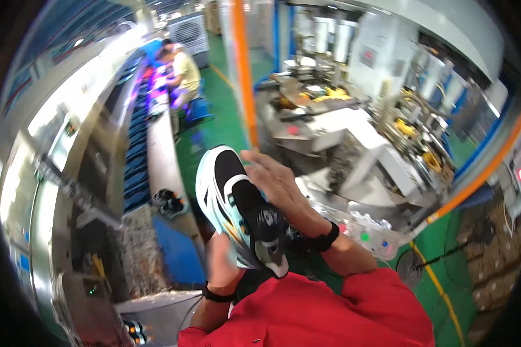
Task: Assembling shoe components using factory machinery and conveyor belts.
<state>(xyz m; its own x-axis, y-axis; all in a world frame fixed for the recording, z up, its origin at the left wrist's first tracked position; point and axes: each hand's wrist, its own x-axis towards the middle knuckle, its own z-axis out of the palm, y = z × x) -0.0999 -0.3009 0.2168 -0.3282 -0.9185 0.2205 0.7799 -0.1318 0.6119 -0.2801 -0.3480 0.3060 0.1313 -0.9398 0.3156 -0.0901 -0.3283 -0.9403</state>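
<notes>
A white, black and pale-blue sneaker (217, 191) with orange accents is tilted in front of my chest, toe pointing up and away. Its black heel end sits close to my red top, and what bears its weight is hidden. My right hand (281, 188) lies along the right side of the upper, fingers stretched out and a little blurred. At the lower left side of the sole is my left hand (221, 260), too smeared by motion to make out its fingers. Dark bands circle both wrists.
To the left runs a conveyor line (162, 144), with a pair of dark sneakers (169, 202) at its near end. A person (185, 75) sits farther along it. Machinery (353, 127) behind an orange post (243, 69) fills the right. More shoes (135, 331) lie at lower left.
</notes>
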